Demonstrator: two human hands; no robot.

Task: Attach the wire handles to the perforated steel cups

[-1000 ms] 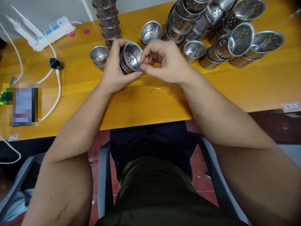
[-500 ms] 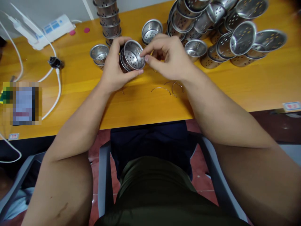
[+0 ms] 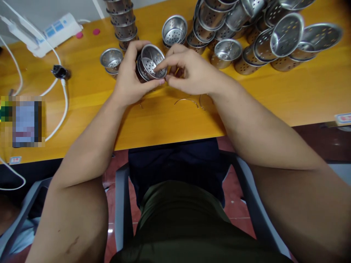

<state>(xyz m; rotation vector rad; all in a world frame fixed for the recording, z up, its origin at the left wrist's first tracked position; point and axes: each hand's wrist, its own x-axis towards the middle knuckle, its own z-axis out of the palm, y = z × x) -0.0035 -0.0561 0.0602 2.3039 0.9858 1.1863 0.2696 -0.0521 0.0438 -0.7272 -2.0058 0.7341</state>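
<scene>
My left hand (image 3: 130,78) is wrapped round a perforated metal cup (image 3: 146,58), which seems nested in another; its mouth tilts toward me and to the right. A thin wire-like line shows inside the cup. My right hand (image 3: 190,69) is at the cup's right rim, index finger reaching inside against the wall, thumb near the outer rim, other fingers curled. Whether something small is pinched there I cannot make out. Thin curved wires (image 3: 186,99) lie on the table below my right hand.
Similar cups stand left (image 3: 112,60), behind (image 3: 174,31) and right (image 3: 227,51). A tall cup stack (image 3: 123,27) rises at the back; leaning stacks (image 3: 286,36) fill the right. A power strip (image 3: 55,34), cables and a blurred phone-like object (image 3: 26,122) lie left on the wooden table (image 3: 170,126).
My right index finger has moved from the cup's rim to deeper inside it, and my thumb has dropped lower. A thin line now shows in the cup. The view has shifted slightly.
</scene>
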